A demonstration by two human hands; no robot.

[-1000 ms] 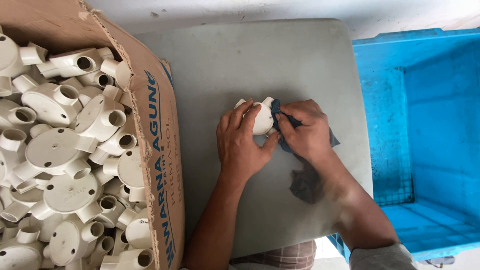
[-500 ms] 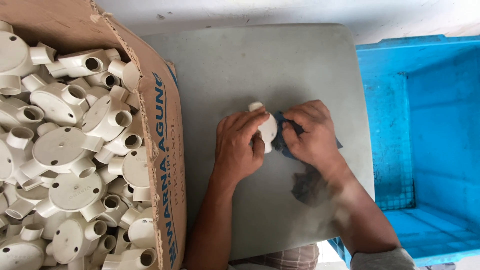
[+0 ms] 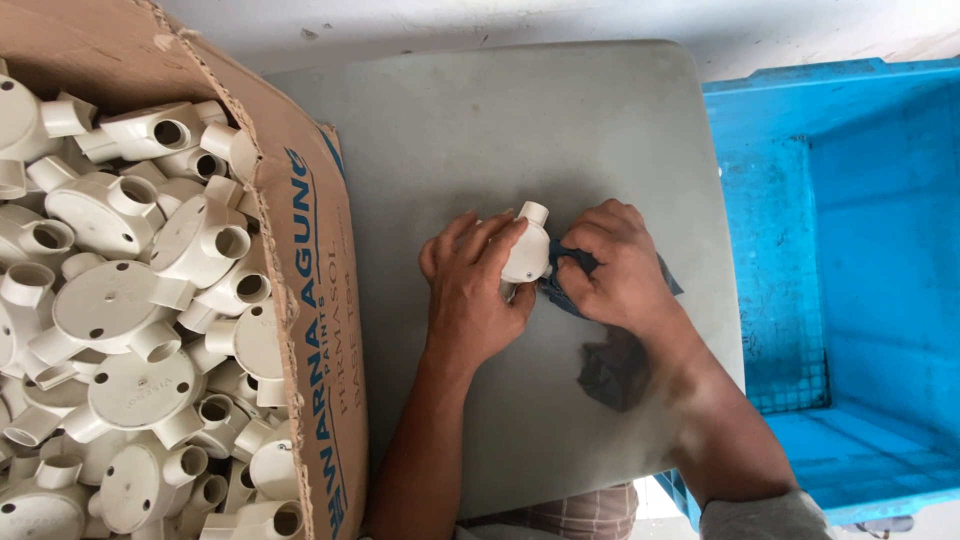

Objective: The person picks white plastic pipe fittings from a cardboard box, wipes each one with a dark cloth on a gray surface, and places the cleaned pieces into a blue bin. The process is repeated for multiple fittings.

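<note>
- My left hand (image 3: 475, 290) is curled round a cream plastic conduit junction box (image 3: 526, 252), fingers wrapped over its round body and thumb underneath, so the grip is narrow and closed on the part.
- The fitting sits between my two hands, above the middle of the grey table (image 3: 520, 130), tilted so that one short tubular outlet points up and away from me.
- My right hand (image 3: 615, 268) is bunched into a loose fist, pinching a dark blue cloth (image 3: 575, 270) and pressing it against the side of the fitting. The knuckles are up; I cannot tell how much of the cloth is inside the palm.
- More of the cloth trails beneath my right wrist and lies crumpled and dark on the tabletop.
- The table looks like smooth moulded plastic with rounded corners and a dull, slightly smudged surface.
- To my left stands an open cardboard box (image 3: 315, 300), brown, with a torn top edge and blue printed lettering running down its side wall.
- The box is heaped with more cream fittings (image 3: 130, 300): round, flat-lidded bodies with stubby hollow outlets, matte and smooth, lying every which way.
- To my right sits a bright blue plastic crate (image 3: 900, 250) with a grid-textured panel on its inner wall, just beside the table edge.
</note>
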